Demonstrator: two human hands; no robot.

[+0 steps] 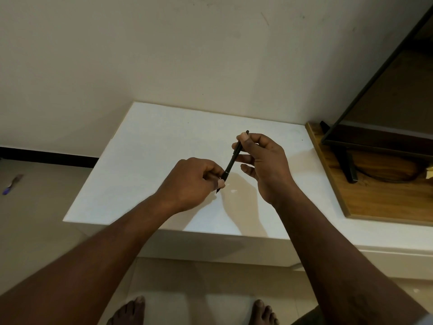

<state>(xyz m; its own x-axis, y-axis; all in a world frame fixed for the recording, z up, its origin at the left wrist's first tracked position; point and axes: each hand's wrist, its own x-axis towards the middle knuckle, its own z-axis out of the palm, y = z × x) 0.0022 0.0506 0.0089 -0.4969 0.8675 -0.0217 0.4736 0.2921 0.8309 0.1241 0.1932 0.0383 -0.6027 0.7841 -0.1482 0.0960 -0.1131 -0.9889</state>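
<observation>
A slim black pen (232, 161) hangs tilted above the white table top (145, 160), its tip pointing down and to the left. My left hand (192, 181) pinches the pen's lower end near the tip, fingers curled. My right hand (262, 160) holds the upper part of the barrel between thumb and forefinger, with the other fingers loosely bent beneath it. Both hands are above the table, not resting on it.
A wooden board (379, 198) at the right carries a dark-framed screen (365, 118) on a black stand (350, 167). A wall rises right behind the table. A small blue-handled object (10, 185) lies on the floor at far left. My bare feet (131, 310) stand below the table edge.
</observation>
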